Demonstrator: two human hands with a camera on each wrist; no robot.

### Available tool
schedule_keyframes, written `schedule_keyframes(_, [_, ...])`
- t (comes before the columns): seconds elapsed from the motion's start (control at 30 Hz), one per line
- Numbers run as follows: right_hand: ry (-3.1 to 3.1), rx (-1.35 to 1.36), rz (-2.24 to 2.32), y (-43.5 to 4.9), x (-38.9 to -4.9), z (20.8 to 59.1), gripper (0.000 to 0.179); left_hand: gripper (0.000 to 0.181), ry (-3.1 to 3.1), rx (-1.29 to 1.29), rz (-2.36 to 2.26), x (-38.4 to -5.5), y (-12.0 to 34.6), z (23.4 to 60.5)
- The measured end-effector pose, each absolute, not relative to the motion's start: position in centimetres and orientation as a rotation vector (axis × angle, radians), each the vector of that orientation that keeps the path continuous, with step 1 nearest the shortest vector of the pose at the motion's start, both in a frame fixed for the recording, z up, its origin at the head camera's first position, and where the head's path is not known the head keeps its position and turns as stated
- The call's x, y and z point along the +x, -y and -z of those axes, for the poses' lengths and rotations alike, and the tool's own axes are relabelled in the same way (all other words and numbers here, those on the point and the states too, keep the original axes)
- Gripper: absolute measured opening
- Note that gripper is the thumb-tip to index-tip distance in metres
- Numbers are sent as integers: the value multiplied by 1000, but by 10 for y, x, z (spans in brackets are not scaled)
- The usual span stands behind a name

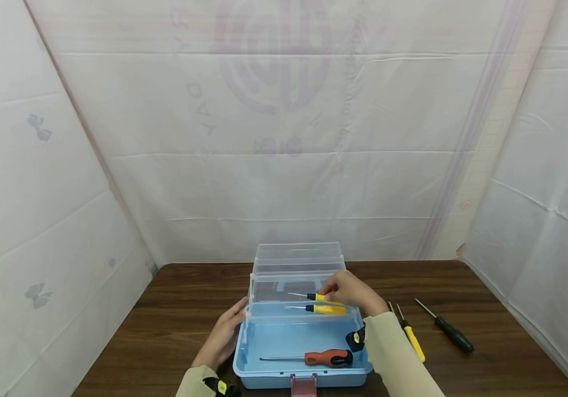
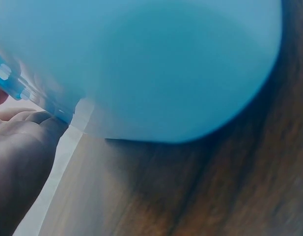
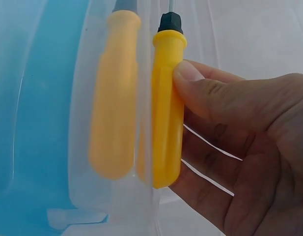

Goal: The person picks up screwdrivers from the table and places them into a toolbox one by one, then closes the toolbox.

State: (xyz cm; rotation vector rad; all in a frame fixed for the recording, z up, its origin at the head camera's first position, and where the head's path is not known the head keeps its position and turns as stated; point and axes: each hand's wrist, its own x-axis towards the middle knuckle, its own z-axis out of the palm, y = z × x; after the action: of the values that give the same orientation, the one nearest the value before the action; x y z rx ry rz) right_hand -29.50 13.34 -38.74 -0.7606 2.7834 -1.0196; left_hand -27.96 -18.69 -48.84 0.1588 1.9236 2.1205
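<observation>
A light blue toolbox [image 1: 264, 380] stands with its clear lid [image 1: 299, 252] raised and its clear tray [image 1: 264, 286] lifted toward the back. My right hand [image 1: 351, 289] pinches a yellow screwdriver [image 3: 166, 113] by the handle, thumb on the near side, at the tray's far part. A second yellow screwdriver [image 1: 331, 310] lies parallel to it, seen through the clear plastic in the right wrist view. On the box's bottom rests an orange and black screwdriver [image 1: 328, 357]. My left hand [image 1: 224, 332] holds the box's left edge by the tray; its fingertips are partly hidden.
To the right, a yellow-handled screwdriver [image 1: 414, 342] and a black one [image 1: 455, 334] lie on the brown wooden table [image 1: 165, 331]. Another shaft [image 1: 391, 306] shows beside my right sleeve, its handle hidden. White sheeting [image 1: 284, 193] hangs behind and on both sides.
</observation>
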Motion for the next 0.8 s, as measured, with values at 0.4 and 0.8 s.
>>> schedule_keyframes(0.4, [-2776,-744,1016,-128,-294,392,15,56,-1920,155,-2123,-279,187,488])
schedule_keyframes(0.8, [-2754,-730,1029,-123,-291,390,16,57,-1922,165,-2133,-279,186,487])
